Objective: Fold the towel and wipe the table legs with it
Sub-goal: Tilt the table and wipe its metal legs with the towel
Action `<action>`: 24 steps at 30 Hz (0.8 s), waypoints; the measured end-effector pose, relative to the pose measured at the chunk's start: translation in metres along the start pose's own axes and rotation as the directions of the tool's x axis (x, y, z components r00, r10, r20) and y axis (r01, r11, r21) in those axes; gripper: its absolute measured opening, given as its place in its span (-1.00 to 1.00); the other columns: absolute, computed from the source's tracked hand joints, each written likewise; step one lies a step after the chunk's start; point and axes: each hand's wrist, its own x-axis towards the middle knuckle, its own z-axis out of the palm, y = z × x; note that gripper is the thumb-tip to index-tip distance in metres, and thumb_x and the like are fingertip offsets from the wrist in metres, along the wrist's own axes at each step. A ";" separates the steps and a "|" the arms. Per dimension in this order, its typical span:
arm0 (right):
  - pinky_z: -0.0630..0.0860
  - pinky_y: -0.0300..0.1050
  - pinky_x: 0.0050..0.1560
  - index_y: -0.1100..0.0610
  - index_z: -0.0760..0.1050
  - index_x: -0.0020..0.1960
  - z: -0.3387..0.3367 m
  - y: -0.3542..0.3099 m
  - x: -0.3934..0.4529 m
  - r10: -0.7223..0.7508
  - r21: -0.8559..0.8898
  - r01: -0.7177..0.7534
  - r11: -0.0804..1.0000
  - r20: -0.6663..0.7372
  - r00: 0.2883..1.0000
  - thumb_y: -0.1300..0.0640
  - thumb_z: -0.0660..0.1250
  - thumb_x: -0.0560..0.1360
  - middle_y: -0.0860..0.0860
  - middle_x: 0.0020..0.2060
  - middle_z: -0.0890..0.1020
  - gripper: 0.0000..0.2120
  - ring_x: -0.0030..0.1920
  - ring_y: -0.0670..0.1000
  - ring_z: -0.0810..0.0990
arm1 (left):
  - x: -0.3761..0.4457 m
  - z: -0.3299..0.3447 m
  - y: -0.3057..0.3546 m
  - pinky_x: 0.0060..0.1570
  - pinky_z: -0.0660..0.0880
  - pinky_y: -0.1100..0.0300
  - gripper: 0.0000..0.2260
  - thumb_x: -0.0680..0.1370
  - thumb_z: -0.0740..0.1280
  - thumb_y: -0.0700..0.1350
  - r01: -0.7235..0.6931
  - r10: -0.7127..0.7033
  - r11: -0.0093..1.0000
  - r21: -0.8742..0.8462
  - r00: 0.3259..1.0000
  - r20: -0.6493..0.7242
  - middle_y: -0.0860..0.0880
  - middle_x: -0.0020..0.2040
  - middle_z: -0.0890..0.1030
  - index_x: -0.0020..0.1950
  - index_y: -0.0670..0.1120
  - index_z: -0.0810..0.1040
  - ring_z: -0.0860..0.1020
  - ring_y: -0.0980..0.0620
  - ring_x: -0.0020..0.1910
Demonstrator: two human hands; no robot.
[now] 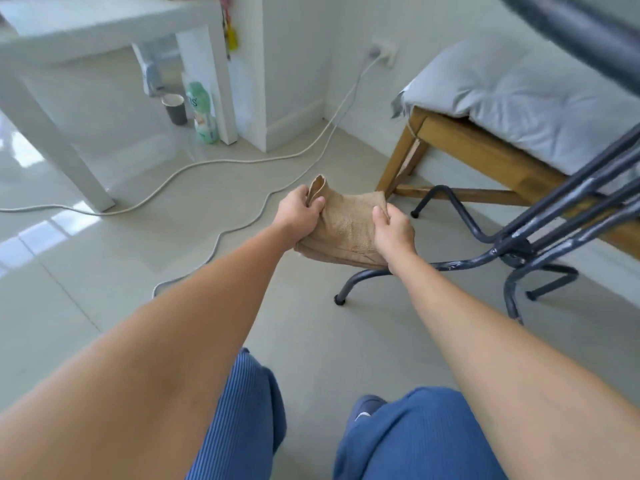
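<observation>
A tan towel (346, 223), folded into a thick pad, is held in the air at arm's length above the floor. My left hand (299, 213) pinches its upper left corner, thumb on top. My right hand (394, 233) grips its right edge. Dark metal table legs (460, 216) curve over the floor just right of and below the towel, and one foot (339, 299) rests on the tiles under it. A white table (86, 26) with square legs (52, 143) stands at the upper left.
A white cable (221, 161) snakes over the tiled floor from a wall socket (382, 51). A grey cup (175, 109) and a green bottle (202, 112) stand by the white table's far leg. A wooden bench (485, 150) with a grey cushion is at right.
</observation>
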 end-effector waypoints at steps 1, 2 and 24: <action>0.37 -0.13 0.02 0.18 0.54 0.07 -0.013 -0.008 -0.011 -0.002 0.016 0.003 1.000 -0.022 1.000 0.05 0.13 0.62 0.13 0.00 0.62 -0.73 0.05 0.13 0.53 | -0.012 -0.004 0.013 -0.06 0.42 0.11 -0.79 0.60 0.23 -0.03 -0.022 0.022 1.000 0.013 1.000 0.009 -0.06 -0.08 0.53 0.06 -0.17 0.49 0.48 -0.06 -0.08; 0.37 -0.12 0.01 0.17 0.54 0.04 -0.025 -0.014 -0.022 -0.010 0.025 0.011 1.000 -0.038 0.999 0.05 0.13 0.62 0.12 -0.03 0.61 -0.73 0.05 0.13 0.53 | -0.023 -0.006 0.023 -0.06 0.41 0.12 -0.82 0.60 0.23 -0.04 -0.042 0.042 0.999 0.032 0.999 0.012 -0.06 -0.08 0.52 0.03 -0.15 0.47 0.47 -0.06 -0.08; 0.37 0.17 0.35 0.05 0.44 0.34 -0.146 0.045 -0.130 0.332 0.768 -0.468 0.437 0.346 0.878 -0.37 -0.11 0.55 0.18 0.26 0.56 -0.33 0.19 0.18 0.59 | -0.165 0.091 0.133 -0.31 0.58 0.15 -0.35 0.60 -0.12 0.30 -0.165 0.169 0.985 -0.051 0.858 0.485 -0.15 0.07 0.65 0.32 -0.13 0.45 0.68 -0.13 -0.14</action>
